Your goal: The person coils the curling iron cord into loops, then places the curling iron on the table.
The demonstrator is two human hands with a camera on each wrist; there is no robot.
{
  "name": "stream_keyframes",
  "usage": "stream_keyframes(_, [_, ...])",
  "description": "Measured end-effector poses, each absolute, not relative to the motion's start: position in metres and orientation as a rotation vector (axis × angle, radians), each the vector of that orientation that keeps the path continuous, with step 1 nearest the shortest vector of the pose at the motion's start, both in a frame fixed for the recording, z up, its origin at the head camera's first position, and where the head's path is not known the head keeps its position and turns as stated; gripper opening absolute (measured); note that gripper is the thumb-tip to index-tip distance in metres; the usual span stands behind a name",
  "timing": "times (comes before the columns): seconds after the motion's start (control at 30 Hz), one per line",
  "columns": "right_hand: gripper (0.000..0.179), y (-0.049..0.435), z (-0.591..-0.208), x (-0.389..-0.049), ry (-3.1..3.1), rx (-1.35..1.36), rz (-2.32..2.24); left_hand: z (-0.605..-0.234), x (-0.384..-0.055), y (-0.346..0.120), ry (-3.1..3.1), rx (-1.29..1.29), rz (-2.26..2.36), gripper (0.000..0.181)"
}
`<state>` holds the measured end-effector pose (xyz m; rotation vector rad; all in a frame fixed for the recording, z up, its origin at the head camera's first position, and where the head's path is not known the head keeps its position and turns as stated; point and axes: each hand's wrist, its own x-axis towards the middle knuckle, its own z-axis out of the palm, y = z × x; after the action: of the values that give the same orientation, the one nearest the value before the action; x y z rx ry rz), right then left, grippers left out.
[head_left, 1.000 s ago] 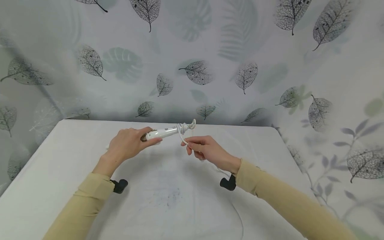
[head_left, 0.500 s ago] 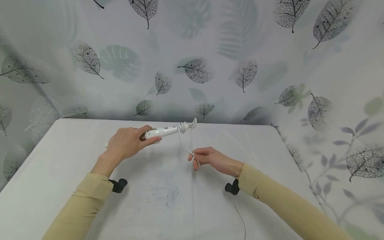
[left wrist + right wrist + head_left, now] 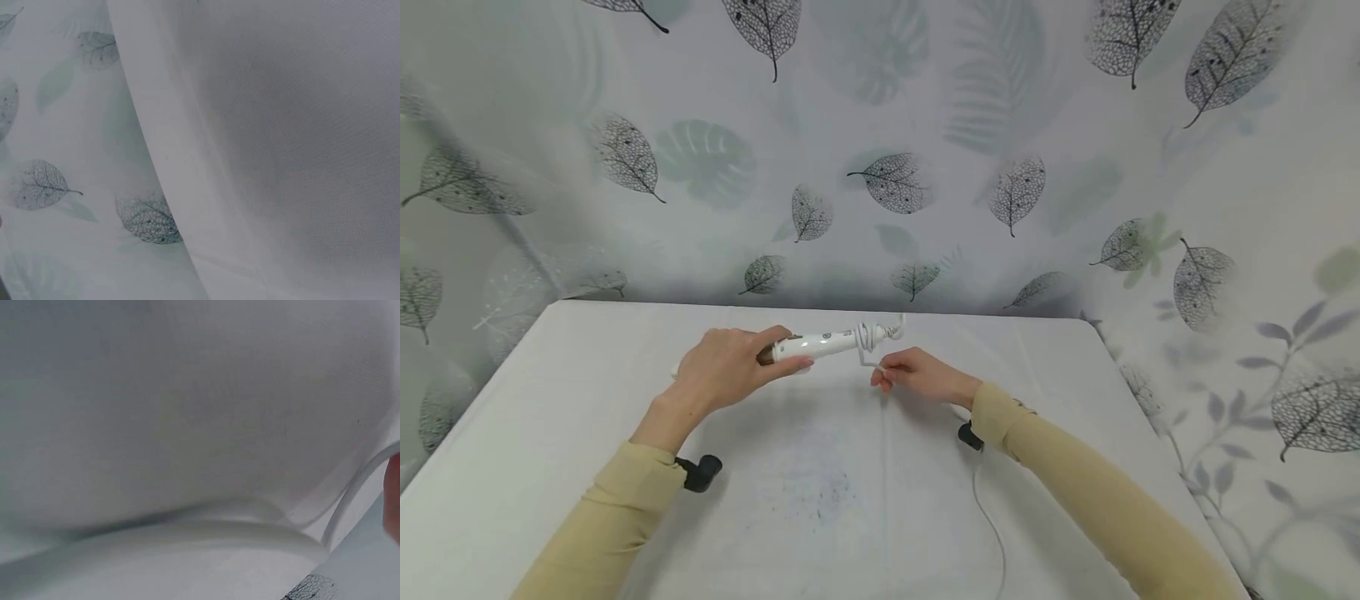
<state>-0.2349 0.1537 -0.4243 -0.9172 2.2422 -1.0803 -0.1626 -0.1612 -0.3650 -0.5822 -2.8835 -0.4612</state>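
In the head view my left hand (image 3: 721, 373) grips a white curling iron (image 3: 820, 344) by its brownish end, thumb and forefinger along the body. The iron is held above the white table, its cord end pointing right. Several turns of white cord (image 3: 866, 337) wrap that end, and a small loop stands up past it. My right hand (image 3: 928, 375), just below and right of the wrap, pinches the cord's loose stretch with thumb and fingers. The right wrist view shows the cord (image 3: 350, 494) running close to a finger edge; the left wrist view shows neither hand nor iron.
White cloth covers the table (image 3: 820, 542), with dark specks near the middle. The cord's tail (image 3: 988, 521) trails toward the front right. Leaf-patterned curtain (image 3: 880, 125) stands right behind the far edge. Dark wrist cameras sit under both cuffs.
My right hand first drew the cord down and right, off the wrapped end, then rose back close beside it. The left hand and iron have shifted slightly right and down.
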Motion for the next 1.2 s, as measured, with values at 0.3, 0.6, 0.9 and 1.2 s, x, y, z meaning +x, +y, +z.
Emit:
stream_keyframes(0.3, [0.010,0.142,-0.412,-0.249,2.643,-0.894,-0.797,-0.368,-0.157,-0.156,-2.934,-0.659,-0.490,0.040])
stream_keyframes(0.6, [0.018,0.136,-0.376,-0.260,2.895,-1.090,-0.467,-0.378,-0.154,-0.153,-2.903,-0.745,-0.499,0.035])
stream_keyframes(0.9, [0.014,0.134,-0.351,-0.263,3.022,-1.351,-0.408,-0.379,-0.153,-0.151,-2.885,-0.779,-0.470,0.034])
stream_keyframes(1.2, [0.014,0.134,-0.338,-0.249,3.180,-1.532,-0.393,-0.379,-0.154,-0.150,-2.940,-0.741,-0.480,0.044])
